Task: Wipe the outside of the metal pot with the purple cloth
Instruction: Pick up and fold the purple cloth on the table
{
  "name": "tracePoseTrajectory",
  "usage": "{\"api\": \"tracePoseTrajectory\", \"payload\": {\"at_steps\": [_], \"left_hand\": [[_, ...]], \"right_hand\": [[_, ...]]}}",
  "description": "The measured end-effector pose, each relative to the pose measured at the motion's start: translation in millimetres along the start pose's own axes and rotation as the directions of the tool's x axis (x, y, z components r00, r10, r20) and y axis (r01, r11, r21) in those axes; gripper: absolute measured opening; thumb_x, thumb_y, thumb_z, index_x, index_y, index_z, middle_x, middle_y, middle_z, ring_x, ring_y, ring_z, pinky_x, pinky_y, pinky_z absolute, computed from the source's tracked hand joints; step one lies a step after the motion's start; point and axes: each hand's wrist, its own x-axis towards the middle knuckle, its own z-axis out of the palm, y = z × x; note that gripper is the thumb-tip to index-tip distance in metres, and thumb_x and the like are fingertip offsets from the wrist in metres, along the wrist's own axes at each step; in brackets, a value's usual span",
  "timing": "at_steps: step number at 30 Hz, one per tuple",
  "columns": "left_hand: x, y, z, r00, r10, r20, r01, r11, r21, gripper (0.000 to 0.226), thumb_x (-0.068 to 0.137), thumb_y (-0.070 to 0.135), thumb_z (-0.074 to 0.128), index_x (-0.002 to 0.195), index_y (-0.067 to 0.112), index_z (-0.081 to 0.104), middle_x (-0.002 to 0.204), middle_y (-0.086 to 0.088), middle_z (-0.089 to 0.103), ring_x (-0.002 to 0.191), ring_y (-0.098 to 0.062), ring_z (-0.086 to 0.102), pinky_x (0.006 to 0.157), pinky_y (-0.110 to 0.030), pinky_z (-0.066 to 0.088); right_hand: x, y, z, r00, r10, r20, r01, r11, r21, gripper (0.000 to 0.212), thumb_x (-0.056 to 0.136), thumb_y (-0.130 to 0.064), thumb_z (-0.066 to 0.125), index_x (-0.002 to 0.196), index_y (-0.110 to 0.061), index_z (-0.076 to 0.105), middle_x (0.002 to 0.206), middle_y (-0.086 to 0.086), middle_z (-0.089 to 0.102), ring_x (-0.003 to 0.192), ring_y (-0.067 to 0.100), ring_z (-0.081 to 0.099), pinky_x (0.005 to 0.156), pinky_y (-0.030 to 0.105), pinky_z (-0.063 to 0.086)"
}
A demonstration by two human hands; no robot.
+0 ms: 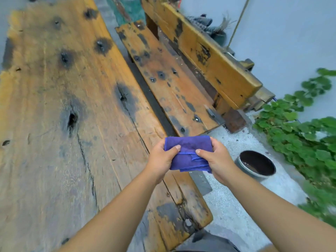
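The big weathered wooden table [60,110] fills the left of my view, its orange finish worn and blotched black around the knots, and beside it on the right stands the wooden bench [169,84] with its thick backrest, a green creeper [298,128] spreading over the pale ground [234,202] beyond. Down on that ground, just right of my hands and well clear of both, sits the metal pot [256,165], upright, mouth open and dark inside; its grey outer wall shows only as a narrow band from up here. I hold the purple cloth [189,153] up in front of me between both hands, over the gap between table and bench: my left hand [161,157] pinches its left edge with the thumb on top and fingers curled behind, and my right hand [216,157] does the same on the right edge. It is folded into a thick pad with layered edges showing, I judge so that it fills the palm for rubbing. The pot is not yet touched. I can read no label or writing anywhere.
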Motion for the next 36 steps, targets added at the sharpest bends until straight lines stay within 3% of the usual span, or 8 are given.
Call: {"api": "tracePoseTrajectory", "payload": {"at_steps": [6, 9, 13, 17, 21, 25, 29, 36], "left_hand": [[-24.8, -20.5, 35.4, 0.966, -0.012, 0.26, -0.019, 0.993, 0.117, 0.036, 0.071, 0.015, 0.074, 0.107, 0.018, 0.065, 0.101, 0.0, 0.077, 0.092, -0.016, 0.073, 0.079, -0.03, 0.058], [-37.3, -34.7, 60.1, 0.932, -0.022, 0.361, -0.061, 0.974, 0.217, 0.034, 0.073, 0.013, 0.073, 0.106, 0.019, 0.066, 0.105, -0.004, 0.076, 0.098, -0.023, 0.072, 0.088, -0.039, 0.057], [-57.8, -54.8, 98.1, 0.896, -0.073, 0.438, -0.071, 0.951, 0.302, 0.027, 0.084, -0.001, 0.071, 0.102, 0.018, 0.067, 0.102, -0.006, 0.076, 0.099, -0.029, 0.071, 0.09, -0.045, 0.057], [-73.0, -72.3, 134.8, 0.883, -0.171, 0.436, 0.023, 0.946, 0.324, 0.019, 0.092, 0.001, 0.063, 0.11, 0.005, 0.066, 0.108, -0.019, 0.073, 0.1, -0.036, 0.069, 0.093, -0.057, 0.053], [-83.4, -86.4, 176.1, 0.851, -0.247, 0.464, 0.096, 0.941, 0.325, 0.017, 0.094, -0.001, 0.06, 0.109, 0.007, 0.065, 0.101, -0.015, 0.073, 0.086, -0.026, 0.069, 0.086, -0.058, 0.056], [-78.7, -104.7, 222.4, 0.861, -0.25, 0.443, 0.082, 0.928, 0.364, 0.024, 0.09, -0.005, 0.064, 0.111, 0.007, 0.064, 0.108, -0.02, 0.073, 0.101, -0.04, 0.069, 0.089, -0.059, 0.055], [-65.3, -125.5, 273.9, 0.885, -0.249, 0.394, 0.085, 0.917, 0.389, 0.025, 0.089, -0.007, 0.063, 0.105, 0.013, 0.065, 0.099, -0.011, 0.075, 0.087, -0.025, 0.07, 0.088, -0.054, 0.056], [-27.3, -161.5, 366.1, 0.902, -0.281, 0.329, 0.129, 0.901, 0.414, 0.026, 0.09, -0.006, 0.061, 0.106, 0.013, 0.067, 0.099, -0.01, 0.077, 0.087, -0.022, 0.071, 0.08, -0.04, 0.058]], "right_hand": [[-63.9, 18.6, -35.6, 0.962, -0.064, -0.266, 0.087, 0.993, 0.075, 0.032, 0.081, 0.001, 0.07, 0.106, -0.019, 0.066, 0.101, 0.008, 0.074, 0.091, 0.027, 0.071, 0.078, 0.044, 0.056], [-102.5, 33.0, -55.0, 0.924, -0.064, -0.378, 0.112, 0.988, 0.106, 0.031, 0.082, 0.0, 0.069, 0.099, -0.025, 0.069, 0.098, 0.006, 0.075, 0.089, 0.024, 0.071, 0.076, 0.039, 0.057], [-144.6, 57.0, -85.3, 0.863, -0.027, -0.504, 0.109, 0.985, 0.135, 0.033, 0.082, -0.002, 0.07, 0.107, -0.022, 0.068, 0.101, 0.006, 0.074, 0.094, 0.027, 0.071, 0.08, 0.042, 0.058], [-168.9, 72.4, -117.7, 0.814, 0.005, -0.581, 0.093, 0.986, 0.139, 0.032, 0.077, -0.009, 0.072, 0.104, -0.027, 0.068, 0.101, 0.004, 0.074, 0.093, 0.026, 0.07, 0.082, 0.046, 0.058], [-177.5, 85.4, -158.7, 0.791, 0.048, -0.61, 0.061, 0.986, 0.158, 0.032, 0.071, -0.018, 0.071, 0.1, -0.03, 0.068, 0.1, 0.003, 0.074, 0.092, 0.025, 0.07, 0.084, 0.05, 0.057], [-167.3, 95.2, -206.7, 0.791, 0.063, -0.608, 0.043, 0.986, 0.159, 0.03, 0.071, -0.02, 0.07, 0.1, -0.03, 0.068, 0.1, 0.002, 0.073, 0.092, 0.024, 0.07, 0.083, 0.052, 0.057], [-147.2, 104.9, -262.2, 0.802, 0.072, -0.593, 0.025, 0.988, 0.154, 0.03, 0.076, -0.016, 0.071, 0.101, -0.032, 0.067, 0.1, 0.0, 0.073, 0.091, 0.022, 0.07, 0.082, 0.05, 0.058], [-96.0, 121.8, -363.5, 0.828, 0.117, -0.549, -0.023, 0.984, 0.176, 0.03, 0.082, -0.009, 0.069, 0.101, -0.032, 0.067, 0.095, -0.005, 0.074, 0.089, 0.018, 0.07, 0.082, 0.048, 0.058]]}}
